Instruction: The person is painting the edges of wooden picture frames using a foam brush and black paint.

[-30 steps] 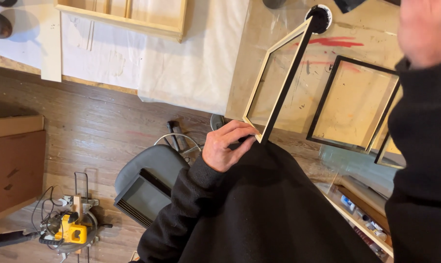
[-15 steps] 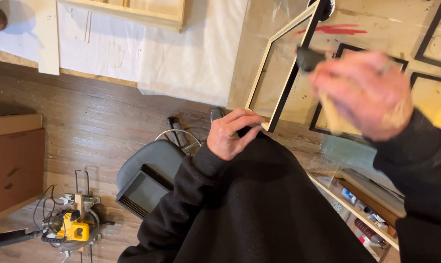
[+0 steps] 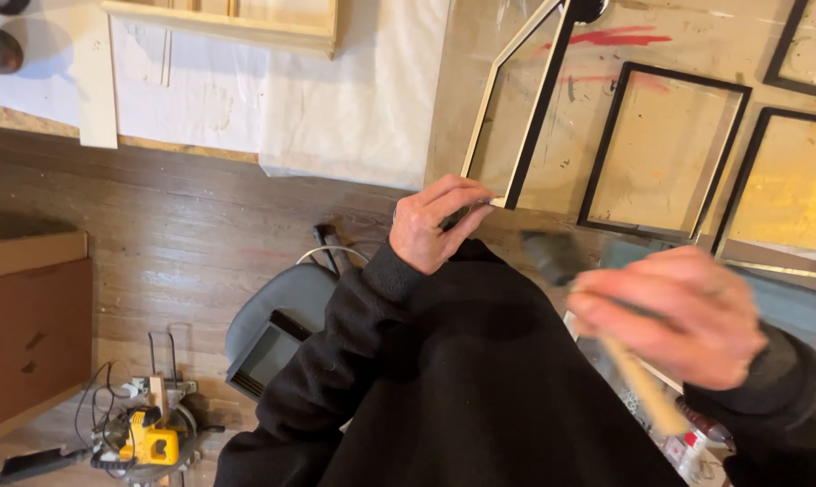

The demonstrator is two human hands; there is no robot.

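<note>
My left hand (image 3: 433,222) grips the near corner of a wooden frame (image 3: 514,108) with one pale side and one black-painted edge, tilted up off the brown paper-covered table (image 3: 480,54). Close to the camera and blurred, my right hand (image 3: 674,311) is shut on a paintbrush (image 3: 552,255); the dark bristles point toward the frame's corner and the pale wooden handle sticks out below the fist. Two black-painted frames (image 3: 660,153) (image 3: 787,189) lie flat on the table to the right of the held frame.
A white sheet (image 3: 354,90) covers the floor beside a pale wooden panel (image 3: 236,22). Below lie a grey case (image 3: 277,338), a yellow power saw (image 3: 151,442) with cords, and a cardboard box (image 3: 29,334). A shelf with small items (image 3: 687,446) sits at lower right.
My right hand has dropped with the brush from the frame's upper part down to near its lower corner. The left hand has kept its hold on the corner; the view shifted slightly.
</note>
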